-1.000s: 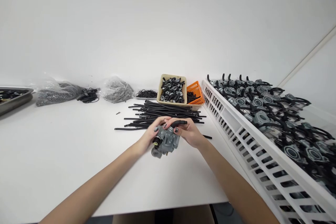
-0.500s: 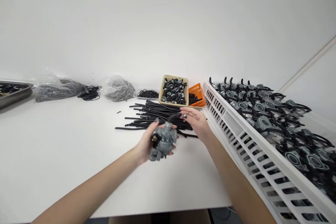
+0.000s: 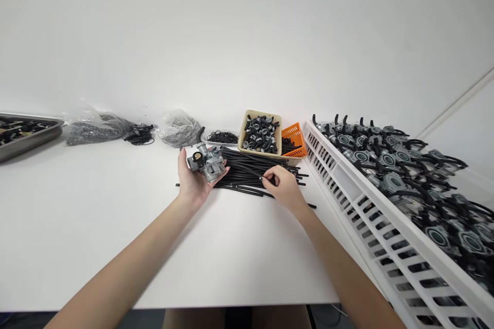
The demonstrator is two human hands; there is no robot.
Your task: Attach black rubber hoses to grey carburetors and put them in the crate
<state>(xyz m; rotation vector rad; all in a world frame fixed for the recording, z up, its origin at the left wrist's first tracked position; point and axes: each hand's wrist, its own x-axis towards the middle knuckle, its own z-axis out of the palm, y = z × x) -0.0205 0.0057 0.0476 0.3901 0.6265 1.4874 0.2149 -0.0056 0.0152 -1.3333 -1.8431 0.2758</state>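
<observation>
My left hand (image 3: 193,183) is wrapped round a grey metal carburetor (image 3: 210,162), holding it above the table. A short black rubber tube (image 3: 200,134) sticks up from its top, and a brass fitting shows on its left side. To the right, my right hand (image 3: 284,185) is over a pile of black rubber hoses (image 3: 243,167). Its thumb and fingers are pinched together at a hose in the pile; the fingers partly hide the grip. The hoses lie side by side, mostly lengthwise across the table.
Behind the hoses stand a cream bin (image 3: 241,140) of black and metal parts and an orange basket (image 3: 296,133). A white crate (image 3: 358,190) full of carburetors runs along the right. Plastic bags (image 3: 178,128), black cords (image 3: 139,134) and a metal tray (image 3: 36,145) line the left back.
My left hand has moved left and away from me with the carburetor, now turned. My right hand has left the carburetor's black tube and come down onto the hose pile.
</observation>
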